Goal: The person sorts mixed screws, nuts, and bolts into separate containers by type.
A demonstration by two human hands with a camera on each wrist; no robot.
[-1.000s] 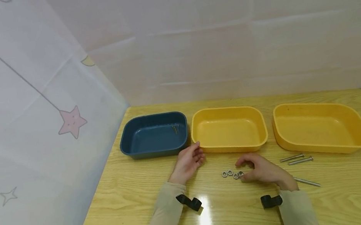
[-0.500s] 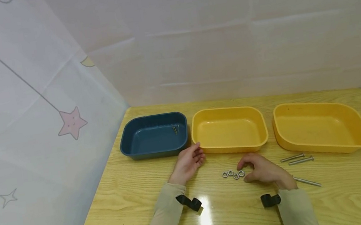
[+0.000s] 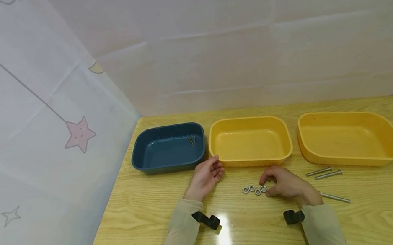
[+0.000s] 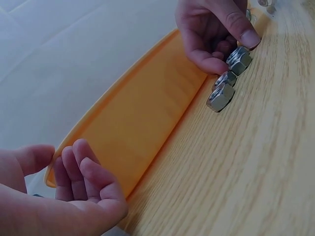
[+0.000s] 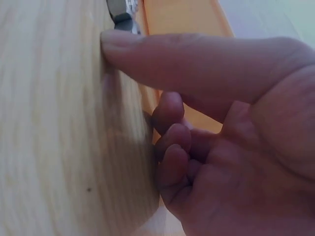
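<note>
Several steel hex nuts [image 3: 258, 192] lie in a small group on the wooden table. Beside the rightmost nut [image 3: 263, 188] is my right hand [image 3: 285, 183], thumb and forefinger spread apart next to it with nothing lifted. The right wrist view shows the thumb [image 5: 147, 54] stretched along the tabletop close to a nut, the other fingers loosely bent. My left hand [image 3: 204, 177] holds the front left corner of the middle yellow bin [image 3: 252, 161]; in the left wrist view its thumb [image 4: 37, 157] is at the rim and its fingers are before the wall.
Left of the middle bin stands a dark blue bin [image 3: 169, 169] with small screws [image 3: 192, 141] in it. Another yellow bin [image 3: 354, 158] stands at the right. Long bolts [image 3: 328, 175] lie before it, and a rod [image 3: 335, 197] lies partly behind the right wrist.
The rightmost nut, tilted at my right fingers a second ago, now lies flat. My right hand has moved back very slightly from it. The left hand stays at the bin corner.
</note>
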